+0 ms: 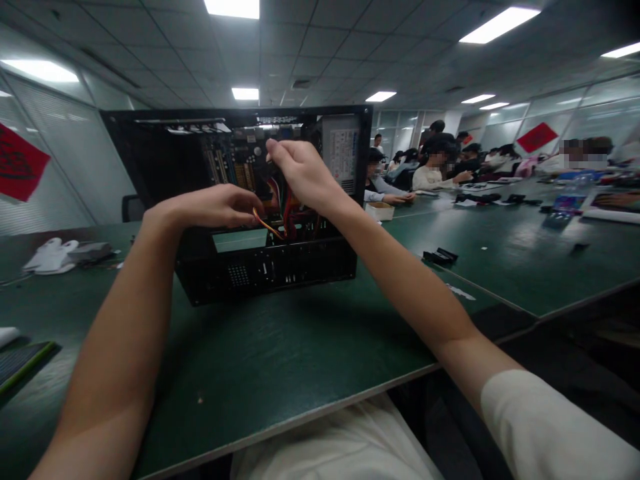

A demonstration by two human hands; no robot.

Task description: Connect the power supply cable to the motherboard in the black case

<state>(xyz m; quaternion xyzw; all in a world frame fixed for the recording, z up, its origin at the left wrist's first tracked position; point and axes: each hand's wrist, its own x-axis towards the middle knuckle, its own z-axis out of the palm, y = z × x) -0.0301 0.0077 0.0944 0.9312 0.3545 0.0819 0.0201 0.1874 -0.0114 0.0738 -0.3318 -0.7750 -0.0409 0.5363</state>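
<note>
An open black computer case (270, 272) stands on the green table, its inside facing me. My left hand (220, 205) reaches in from the left, thumb and fingers closed on a thin yellow and red cable (267, 227). My right hand (303, 167) is raised in front of the motherboard (245, 175), fingers curled shut around the upper part of a bundle of red, black and white cables (286, 207). Its fingers cover the ends of that bundle. The power supply (341, 153) sits at the case's upper right, partly behind my right wrist.
White plastic and a grey box (90, 251) lie on the table (280, 353) at left, with a green-edged item (25, 363) nearer. To the right are black parts (440, 256), a paper scrap (461, 292) and a small white box (380, 211). Several people sit farther back.
</note>
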